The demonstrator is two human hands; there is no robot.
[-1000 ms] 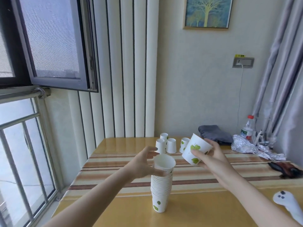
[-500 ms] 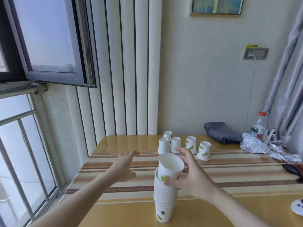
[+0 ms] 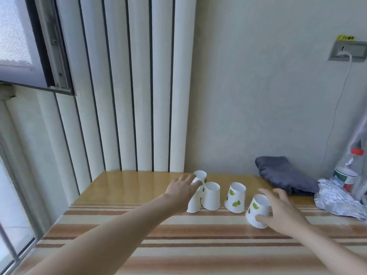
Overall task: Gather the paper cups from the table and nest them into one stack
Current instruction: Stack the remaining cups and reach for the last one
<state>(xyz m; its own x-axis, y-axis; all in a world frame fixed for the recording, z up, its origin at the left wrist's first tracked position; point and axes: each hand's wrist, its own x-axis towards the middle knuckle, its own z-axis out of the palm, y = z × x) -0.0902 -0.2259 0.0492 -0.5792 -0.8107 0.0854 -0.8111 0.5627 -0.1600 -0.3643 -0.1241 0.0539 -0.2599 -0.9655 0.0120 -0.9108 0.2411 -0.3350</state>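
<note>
Matt white paper cups [image 3: 235, 197]; glossy wood bench [image 3: 127, 181]; crinkled shiny foil [image 3: 337, 199]; soft grey cloth [image 3: 284, 177]; clear plastic bottle [image 3: 346, 171].

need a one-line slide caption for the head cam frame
Both hands reach for upside-down paper cups on a striped table: left hand at the leftmost cup, right hand closing around the rightmost cup.

Two bare forearms are seen from the wearer's own viewpoint, with no sleeves, watch, rings or gloves worn on either. The left hand [image 3: 181, 190] and right hand [image 3: 282, 214] are uncovered, and short, unpainted fingernails can be made out. Nothing above the forearms is shown.
</note>
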